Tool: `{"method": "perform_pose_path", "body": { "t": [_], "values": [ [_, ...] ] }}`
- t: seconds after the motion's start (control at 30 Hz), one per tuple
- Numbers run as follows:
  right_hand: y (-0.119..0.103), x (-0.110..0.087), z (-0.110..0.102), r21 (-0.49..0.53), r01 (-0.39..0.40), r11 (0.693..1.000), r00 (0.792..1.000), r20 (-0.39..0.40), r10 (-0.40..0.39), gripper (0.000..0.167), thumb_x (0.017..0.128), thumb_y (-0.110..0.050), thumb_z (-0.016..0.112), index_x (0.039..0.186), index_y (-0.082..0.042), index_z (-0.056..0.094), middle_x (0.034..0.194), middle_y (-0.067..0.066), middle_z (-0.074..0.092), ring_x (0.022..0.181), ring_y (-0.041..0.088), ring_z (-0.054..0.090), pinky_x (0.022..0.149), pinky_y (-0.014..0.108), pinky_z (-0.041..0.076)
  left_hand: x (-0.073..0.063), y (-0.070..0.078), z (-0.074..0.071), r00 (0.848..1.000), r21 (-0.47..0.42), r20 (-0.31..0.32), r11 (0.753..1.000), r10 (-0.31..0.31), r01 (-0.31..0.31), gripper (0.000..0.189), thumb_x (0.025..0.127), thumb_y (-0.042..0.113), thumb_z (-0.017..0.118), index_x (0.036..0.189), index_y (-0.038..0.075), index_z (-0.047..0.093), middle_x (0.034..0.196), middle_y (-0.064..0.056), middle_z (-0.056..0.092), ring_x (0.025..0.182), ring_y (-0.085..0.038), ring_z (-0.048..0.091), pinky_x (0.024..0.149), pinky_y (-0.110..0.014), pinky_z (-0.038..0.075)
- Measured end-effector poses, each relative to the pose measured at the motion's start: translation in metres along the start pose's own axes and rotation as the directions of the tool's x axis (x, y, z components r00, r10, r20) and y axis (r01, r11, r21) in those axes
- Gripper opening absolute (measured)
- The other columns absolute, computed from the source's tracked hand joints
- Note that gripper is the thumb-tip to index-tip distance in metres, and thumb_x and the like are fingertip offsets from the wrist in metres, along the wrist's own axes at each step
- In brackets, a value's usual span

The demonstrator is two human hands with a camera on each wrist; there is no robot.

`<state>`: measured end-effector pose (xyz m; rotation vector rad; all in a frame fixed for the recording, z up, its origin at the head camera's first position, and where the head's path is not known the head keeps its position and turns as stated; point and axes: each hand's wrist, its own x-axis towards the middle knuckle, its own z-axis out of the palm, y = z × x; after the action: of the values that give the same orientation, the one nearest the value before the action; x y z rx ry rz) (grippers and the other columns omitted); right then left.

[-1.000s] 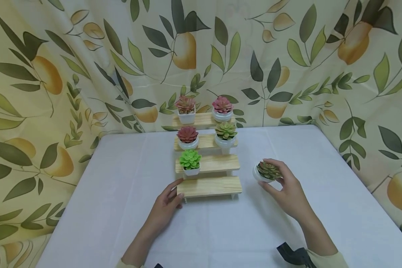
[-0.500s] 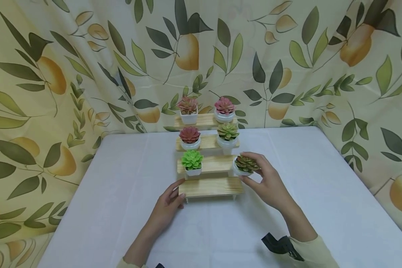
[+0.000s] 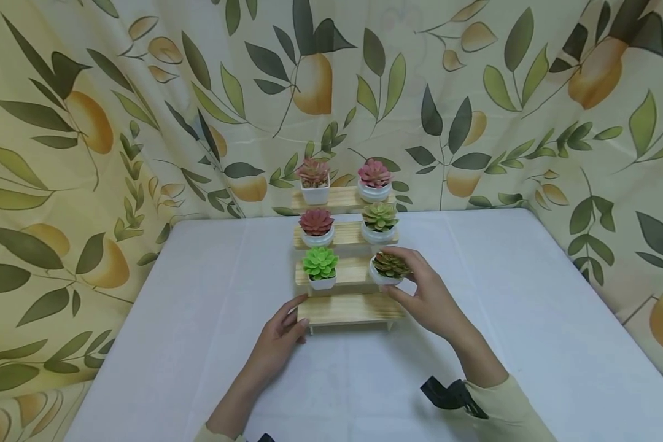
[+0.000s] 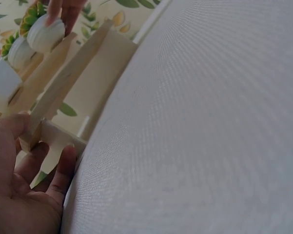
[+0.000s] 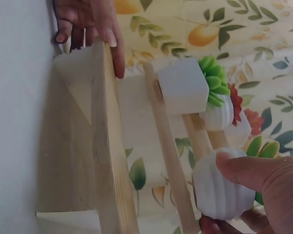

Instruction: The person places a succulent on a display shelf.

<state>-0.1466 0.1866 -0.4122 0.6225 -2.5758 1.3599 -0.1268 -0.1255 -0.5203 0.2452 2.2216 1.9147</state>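
Observation:
My right hand [image 3: 422, 291] pinches a small white ribbed pot with a dark green succulent [image 3: 391, 265] between thumb and fingers. That pot is at the right end of the second-lowest plank [image 3: 353, 270] of a stepped wooden plant stand [image 3: 350, 309]. In the right wrist view the white pot [image 5: 222, 187] meets the plank's edge; whether it bears fully on it I cannot tell. My left hand [image 3: 276, 341] grips the left end of the lowest plank, fingers curled beneath it. A bright green succulent in a square white pot [image 3: 321, 268] stands left on the same plank as the held pot.
Higher up stand a dark red succulent [image 3: 317, 224], a light green one [image 3: 379, 220], a reddish one [image 3: 314, 178] and a pink one [image 3: 374, 178], all in white pots. A white cloth covers the table [image 3: 199, 294]; a leaf-patterned curtain [image 3: 364, 92] hangs behind.
My right hand has carried the dark green succulent from right of the stand leftward to the second-lowest plank. The left hand has kept its grip on the lowest plank.

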Motion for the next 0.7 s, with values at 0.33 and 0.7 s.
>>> {"method": "perform_pose_path", "body": {
  "t": [0.33,0.7],
  "values": [
    [-0.0016,0.0055,0.0050,-0.051,-0.018,0.999,1.000,0.020,0.019,0.072,0.091,0.001,0.079,0.153,-0.019,0.046,0.150,0.014,0.043,0.135,0.036,0.046,0.102,0.058,0.048,0.0005,-0.0009,-0.0007,1.000,-0.001,0.004,1.000,0.016,-0.016,0.051,0.106,0.022,0.063,0.153,0.033,0.048,0.140,-0.008,0.063,0.098,-0.026,0.065,0.082,-0.034,0.057],
    [-0.0007,0.0075,0.0073,-0.121,0.005,0.993,0.999,0.045,0.001,0.073,0.095,-0.003,0.076,0.156,-0.021,0.041,0.151,0.013,0.042,0.130,0.031,0.048,0.093,0.051,0.049,0.0003,-0.0010,-0.0007,1.000,0.008,-0.002,1.000,0.003,-0.003,0.051,0.106,0.023,0.063,0.153,0.034,0.048,0.139,-0.007,0.063,0.094,-0.026,0.066,0.082,-0.034,0.056]
  ]
}}
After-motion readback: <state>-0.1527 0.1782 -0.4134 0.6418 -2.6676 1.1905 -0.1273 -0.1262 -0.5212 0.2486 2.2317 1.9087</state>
